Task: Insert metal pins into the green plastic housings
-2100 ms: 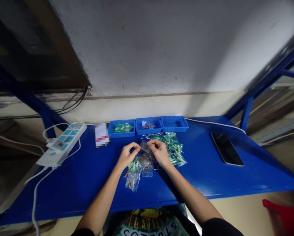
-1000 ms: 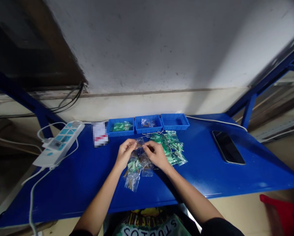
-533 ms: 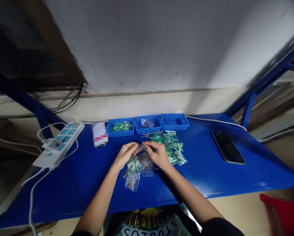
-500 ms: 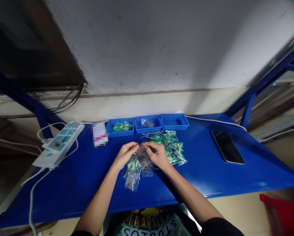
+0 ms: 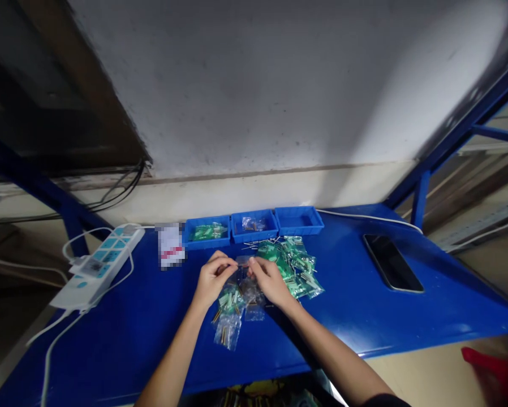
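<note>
Three blue bins, far side: left bin (image 5: 207,244) holds green packets; middle bin (image 5: 254,237), clear packets. Both hands (image 5: 214,278) (image 5: 271,281) pinch a small clear bag (image 5: 242,261).

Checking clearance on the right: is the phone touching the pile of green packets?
Apart. The head view shows a wide strip of bare blue tabletop between the phone and the pile of green packets.

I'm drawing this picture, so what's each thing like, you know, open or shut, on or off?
Left hand: fingers pinched at small clear bag
Right hand: fingers pinched at the same bag
Left blue bin: open, holding green packets
Middle blue bin: open, holding clear packets
Right blue bin: open
Smartphone: lying flat, screen dark
Power strip: white adapter plugged in; on or off unclear
</note>
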`<move>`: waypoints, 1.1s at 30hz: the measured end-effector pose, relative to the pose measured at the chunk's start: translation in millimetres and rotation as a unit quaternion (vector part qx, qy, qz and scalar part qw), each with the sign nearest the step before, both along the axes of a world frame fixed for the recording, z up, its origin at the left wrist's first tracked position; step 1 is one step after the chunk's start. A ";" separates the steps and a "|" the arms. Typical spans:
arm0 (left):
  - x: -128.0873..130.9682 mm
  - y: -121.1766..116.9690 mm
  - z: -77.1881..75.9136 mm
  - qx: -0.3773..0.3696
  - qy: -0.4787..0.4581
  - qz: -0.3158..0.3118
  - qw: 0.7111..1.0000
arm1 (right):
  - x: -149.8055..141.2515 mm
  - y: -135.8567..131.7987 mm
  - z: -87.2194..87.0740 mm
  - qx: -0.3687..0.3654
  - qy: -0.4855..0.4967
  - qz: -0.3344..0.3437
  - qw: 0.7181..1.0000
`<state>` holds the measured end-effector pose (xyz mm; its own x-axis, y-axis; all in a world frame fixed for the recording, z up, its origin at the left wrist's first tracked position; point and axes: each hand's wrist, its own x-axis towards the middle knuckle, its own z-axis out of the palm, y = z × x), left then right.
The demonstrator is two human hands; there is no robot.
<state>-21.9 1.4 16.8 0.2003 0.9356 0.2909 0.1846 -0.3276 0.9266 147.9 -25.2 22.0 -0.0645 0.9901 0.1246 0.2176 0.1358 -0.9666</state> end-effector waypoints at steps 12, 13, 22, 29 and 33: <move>9.0 -2.1 -10.3 -0.087 -0.015 -0.018 0.996 | 6.3 0.5 -2.0 0.161 -0.145 0.003 0.976; 7.9 -1.8 -11.1 -0.103 -0.035 -0.009 0.994 | 6.4 0.3 -3.4 0.174 -0.161 0.010 0.971; 4.3 1.3 -9.6 -0.051 0.022 0.085 0.995 | 3.2 -1.1 -8.5 0.151 -0.150 0.003 0.977; 0.6 0.4 -8.7 0.138 0.067 0.044 0.987 | -0.2 1.7 -0.5 0.049 -0.011 -0.032 0.998; 4.6 -2.4 -9.2 0.164 0.094 -0.011 0.982 | 0.3 4.8 -4.2 0.020 0.024 -0.044 0.999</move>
